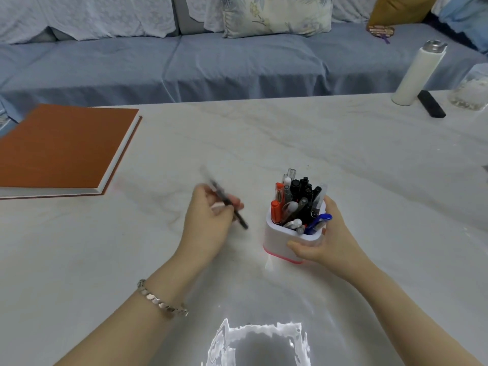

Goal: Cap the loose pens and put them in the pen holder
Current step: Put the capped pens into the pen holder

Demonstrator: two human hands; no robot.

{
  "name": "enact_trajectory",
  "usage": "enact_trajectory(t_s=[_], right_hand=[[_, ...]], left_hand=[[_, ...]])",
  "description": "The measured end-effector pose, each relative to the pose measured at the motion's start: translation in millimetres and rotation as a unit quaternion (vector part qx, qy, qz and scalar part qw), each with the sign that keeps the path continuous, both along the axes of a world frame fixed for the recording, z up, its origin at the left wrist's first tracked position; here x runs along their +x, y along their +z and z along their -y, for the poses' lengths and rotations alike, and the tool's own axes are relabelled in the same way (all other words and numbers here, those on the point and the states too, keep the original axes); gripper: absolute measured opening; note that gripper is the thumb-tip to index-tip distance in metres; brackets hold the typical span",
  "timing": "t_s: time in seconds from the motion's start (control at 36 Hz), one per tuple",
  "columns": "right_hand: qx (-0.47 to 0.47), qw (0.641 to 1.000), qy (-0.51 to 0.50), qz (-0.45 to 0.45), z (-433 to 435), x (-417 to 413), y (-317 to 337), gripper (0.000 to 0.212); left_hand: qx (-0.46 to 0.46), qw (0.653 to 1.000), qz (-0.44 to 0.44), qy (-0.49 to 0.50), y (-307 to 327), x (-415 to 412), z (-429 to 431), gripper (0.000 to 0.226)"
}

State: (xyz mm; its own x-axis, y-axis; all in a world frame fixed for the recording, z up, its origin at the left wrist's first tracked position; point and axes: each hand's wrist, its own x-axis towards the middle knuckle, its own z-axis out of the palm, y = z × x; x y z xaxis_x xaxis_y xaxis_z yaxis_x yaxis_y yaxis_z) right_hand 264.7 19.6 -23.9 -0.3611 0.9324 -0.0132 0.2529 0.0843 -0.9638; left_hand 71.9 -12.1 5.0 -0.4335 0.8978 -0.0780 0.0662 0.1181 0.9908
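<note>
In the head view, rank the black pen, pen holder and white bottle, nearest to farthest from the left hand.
1. black pen, held in the left hand.
2. pen holder, just to its right.
3. white bottle, far right.

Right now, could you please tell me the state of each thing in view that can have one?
left hand, grips the black pen.
black pen, held tilted above the table, blurred; capped or not, cannot tell.
right hand, grips the pen holder.
pen holder, upright on the table, full of pens.
notebook, closed, lying flat.
white bottle, upright, metal lid on.
</note>
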Motion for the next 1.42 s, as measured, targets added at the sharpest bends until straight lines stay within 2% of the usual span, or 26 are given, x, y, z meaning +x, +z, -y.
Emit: enact_trajectory(t_s=[0.08,0.14,0.25,0.31,0.36,0.39,0.42,0.44,0.53,0.61,0.69,0.75,0.81,0.94,1.03,1.08,1.14,1.22,1.33,1.42], right_hand=[[-0.003,1.000,0.000,-0.008,1.4,-1.4,3.2,0.065],[-0.001,1.000,0.000,-0.001,2.1,-1.9,4.8,0.065],[-0.003,1.000,0.007,-0.010,3.4,-1.9,7.5,0.062],[-0.005,1.000,0.007,-0.015,4.3,-2.8,9.7,0.061],[-0.007,1.000,0.006,-0.018,5.6,-3.7,12.0,0.061],[-0.006,1.000,0.008,-0.017,6.5,-4.2,13.3,0.061],[-0.005,1.000,0.009,-0.018,7.0,-4.2,14.3,0.060],[-0.006,1.000,0.009,-0.020,7.5,-4.4,15.5,0.060],[-0.004,1.000,0.008,-0.022,7.6,-4.3,17.9,0.061],[0.001,1.000,0.011,-0.023,7.4,-4.3,18.2,0.062],[0.005,1.000,0.009,-0.016,6.5,-3.6,15.9,0.062],[0.008,1.000,0.006,-0.007,5.6,-2.7,13.6,0.062],[0.012,1.000,0.003,-0.001,4.9,-1.9,11.2,0.063],[0.008,1.000,0.003,-0.008,4.7,-0.3,10.0,0.064],[0.008,1.000,0.004,0.000,4.6,1.2,7.2,0.065],[0.005,1.000,0.003,0.013,3.5,3.6,3.6,0.068],[0.006,0.999,0.006,0.034,1.7,6.5,0.0,0.073],[-0.006,0.999,0.022,0.047,0.4,9.1,-1.5,0.079],[-0.009,0.997,0.039,0.060,0.2,8.4,4.6,0.090],[0.009,0.994,0.046,0.098,-5.0,8.8,9.5,0.084]], left_hand=[[0.112,0.992,0.052,-0.026,23.8,9.0,-2.7,0.038],[0.140,0.988,0.054,-0.047,29.5,16.8,-6.8,0.038],[0.102,0.989,0.033,-0.097,26.4,33.9,-9.6,0.035],[0.079,0.989,-0.015,-0.127,22.2,37.9,-7.0,0.032],[0.063,0.983,-0.076,-0.152,18.7,38.5,-5.0,0.016],[0.051,0.981,-0.094,-0.164,19.4,39.0,-4.4,0.018],[0.045,0.978,-0.110,-0.170,18.9,38.3,-4.5,0.030],[0.051,0.978,-0.116,-0.168,18.8,37.8,-4.4,0.036],[0.118,0.973,-0.149,-0.130,24.7,37.3,-5.2,0.013],[0.170,0.959,-0.197,-0.115,25.3,35.7,-7.2,0.064],[0.188,0.952,-0.225,-0.091,25.0,34.7,-10.5,0.091],[0.174,0.958,-0.210,-0.090,23.1,34.5,-12.2,0.086],[0.142,0.965,-0.188,-0.116,18.7,35.6,-13.1,0.070],[0.071,0.948,-0.234,-0.201,3.9,38.7,-9.9,0.040],[-0.003,0.961,-0.181,-0.209,-3.0,34.3,-13.8,0.040],[-0.043,0.969,-0.095,-0.224,-3.4,31.3,-15.2,0.042],[-0.050,0.966,-0.048,-0.250,-6.0,32.0,-10.1,0.032],[-0.037,0.966,-0.086,-0.242,-12.4,33.7,-0.2,0.027],[-0.061,0.979,-0.047,-0.190,-18.0,35.2,0.3,0.028],[-0.067,0.982,-0.049,-0.168,-18.5,37.1,-2.1,0.027]])
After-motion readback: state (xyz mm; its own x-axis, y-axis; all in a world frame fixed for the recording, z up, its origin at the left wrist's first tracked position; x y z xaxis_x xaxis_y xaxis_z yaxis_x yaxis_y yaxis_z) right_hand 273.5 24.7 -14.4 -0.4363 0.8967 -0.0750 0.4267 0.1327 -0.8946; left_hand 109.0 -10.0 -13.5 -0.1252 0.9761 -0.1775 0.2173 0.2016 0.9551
